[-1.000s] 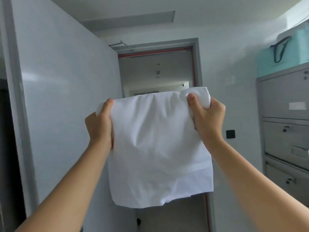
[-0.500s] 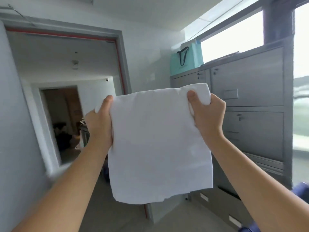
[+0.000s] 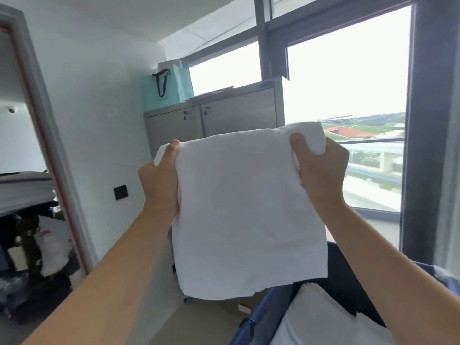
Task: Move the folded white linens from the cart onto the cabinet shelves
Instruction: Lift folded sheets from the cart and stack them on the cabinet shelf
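I hold a folded white linen (image 3: 249, 210) up in front of me at about chest height, and everything else I place by it. My left hand (image 3: 159, 180) grips its upper left corner, thumb lying on the near face and the other fingers curled behind the cloth. My right hand (image 3: 321, 170) grips the upper right corner, where the fabric is bunched into a thick roll under my thumb and over my knuckles. The linen hangs flat and roughly square between the two hands, its lower edge free and slightly ragged in outline, touching nothing below. Behind the linen, partly hidden by its top edge, stands a grey metal cabinet (image 3: 236, 113) with two closed doors; on its top, above and to the left of the linen, sits a turquoise paper bag (image 3: 171, 88) with dark handles. Below the linen and to its right is the blue cart (image 3: 258, 319), and inside the cart lies a stack of white linens (image 3: 321, 317), partly covered by my right forearm. To the right of the linen a large window (image 3: 348, 95) shows bright sky and a distant landscape. To the left of the linen, well apart, is an open doorway (image 3: 37, 145) with a red-edged frame, and on the wall between the two a small black switch plate (image 3: 121, 192).
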### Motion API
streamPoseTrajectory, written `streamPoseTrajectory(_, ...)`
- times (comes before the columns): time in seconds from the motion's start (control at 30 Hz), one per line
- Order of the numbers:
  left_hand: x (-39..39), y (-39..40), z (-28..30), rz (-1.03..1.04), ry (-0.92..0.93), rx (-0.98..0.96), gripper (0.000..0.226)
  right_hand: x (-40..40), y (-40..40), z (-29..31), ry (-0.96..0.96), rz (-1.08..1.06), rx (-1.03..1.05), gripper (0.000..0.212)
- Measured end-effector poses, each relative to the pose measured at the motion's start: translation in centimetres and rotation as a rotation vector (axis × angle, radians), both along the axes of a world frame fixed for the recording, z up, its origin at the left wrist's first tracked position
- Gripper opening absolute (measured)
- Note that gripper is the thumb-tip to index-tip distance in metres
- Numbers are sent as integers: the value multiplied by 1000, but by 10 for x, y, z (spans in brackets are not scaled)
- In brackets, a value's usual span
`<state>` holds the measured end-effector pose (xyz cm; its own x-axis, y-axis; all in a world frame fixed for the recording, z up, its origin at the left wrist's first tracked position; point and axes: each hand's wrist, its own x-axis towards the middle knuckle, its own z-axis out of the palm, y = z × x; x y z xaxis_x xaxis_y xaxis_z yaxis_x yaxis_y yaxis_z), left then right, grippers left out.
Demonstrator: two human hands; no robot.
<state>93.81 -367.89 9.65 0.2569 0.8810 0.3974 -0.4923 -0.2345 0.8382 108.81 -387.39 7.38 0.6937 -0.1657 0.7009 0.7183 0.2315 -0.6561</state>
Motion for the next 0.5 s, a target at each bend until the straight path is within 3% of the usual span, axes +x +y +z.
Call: streamPoseTrajectory(0.5, 164, -84, -64, -318, 85, -59, 45, 104, -125, -64, 97, -279, -20, 60)
